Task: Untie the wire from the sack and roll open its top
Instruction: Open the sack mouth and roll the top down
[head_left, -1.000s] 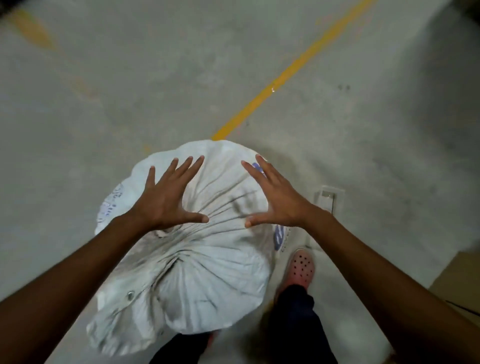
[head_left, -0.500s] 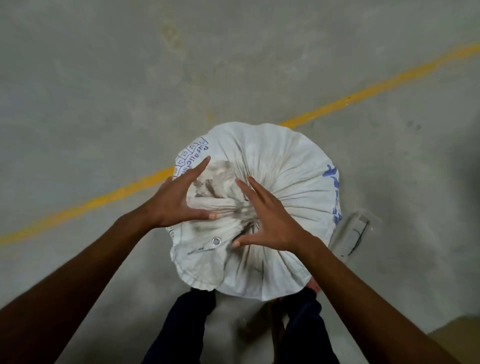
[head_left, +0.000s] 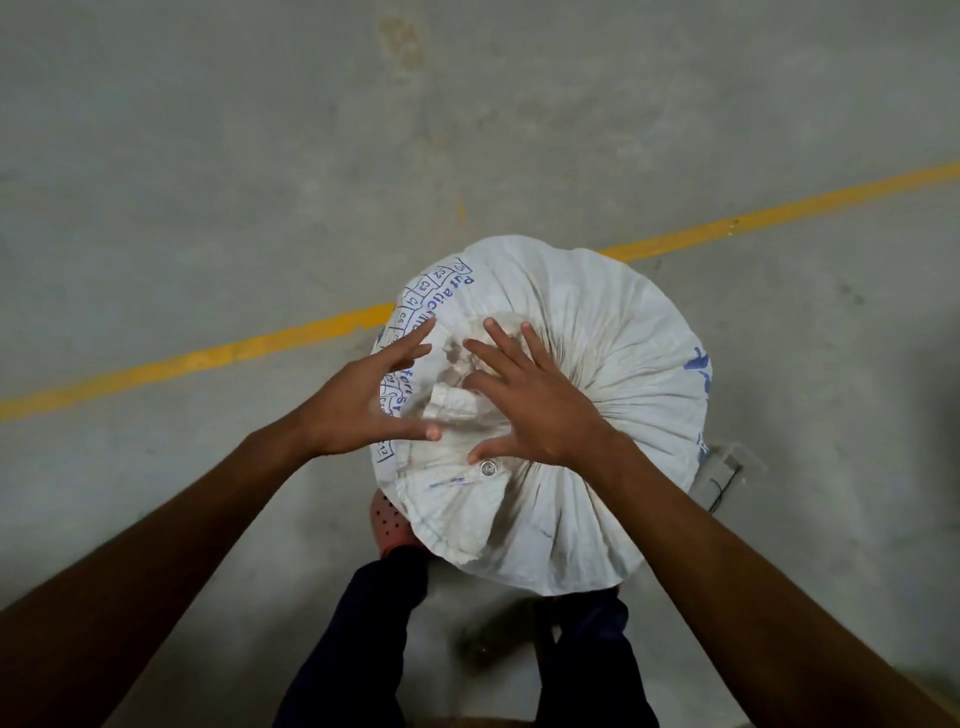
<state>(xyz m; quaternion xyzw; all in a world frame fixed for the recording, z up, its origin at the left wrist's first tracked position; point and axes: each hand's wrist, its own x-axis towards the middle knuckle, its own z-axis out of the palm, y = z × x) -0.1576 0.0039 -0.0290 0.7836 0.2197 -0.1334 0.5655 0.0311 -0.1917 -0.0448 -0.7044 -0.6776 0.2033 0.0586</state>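
Note:
A full white woven sack (head_left: 613, 364) with blue print stands upright on the concrete floor, seen from above. Its top is gathered into a bunched, dirty knot of fabric (head_left: 457, 400) near the middle, with a metal eyelet (head_left: 487, 468) on the flap below. The wire itself is not visible. My left hand (head_left: 363, 400) hovers at the knot's left side, fingers spread. My right hand (head_left: 524, 410) lies over the knot from the right, fingers spread and resting on the fabric. Neither hand grips anything.
A yellow painted line (head_left: 234, 353) crosses the grey concrete floor behind the sack. My dark trouser legs (head_left: 374, 623) and a pink perforated shoe (head_left: 387, 525) are just below the sack. A small flat grey object (head_left: 719, 480) lies on the floor to the sack's right.
Both hands have closed in on the sack's gathered top from a wider hover. The right hand now lies over the knot, and the view has shifted slightly.

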